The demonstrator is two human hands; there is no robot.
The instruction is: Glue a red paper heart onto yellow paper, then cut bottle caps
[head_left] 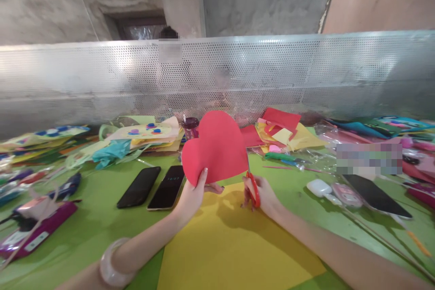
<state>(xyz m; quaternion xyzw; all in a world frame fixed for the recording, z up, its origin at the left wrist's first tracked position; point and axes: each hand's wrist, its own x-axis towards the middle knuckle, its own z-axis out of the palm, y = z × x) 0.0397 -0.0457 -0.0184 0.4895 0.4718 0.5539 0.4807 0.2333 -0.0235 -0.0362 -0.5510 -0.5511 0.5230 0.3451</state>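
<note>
A red paper heart [220, 149] is held up at the centre of the view. My left hand [197, 192] grips its lower left edge, thumb in front and fingers behind. In my right hand [260, 195] are red-handled scissors [253, 190], their blades pointing up beside the heart's lower right edge. Whether the blades touch the paper is hard to tell. Beneath both hands, a large yellow sheet [238, 249] lies on the green table [91, 235].
Two black phones [139, 186] [167, 188] lie left of the sheet. Coloured papers [159, 131] and a dark cup [190, 128] stand behind. At right are a white earphone case [318, 187] and another phone [377, 195]; a purple power strip [41, 231] is at left.
</note>
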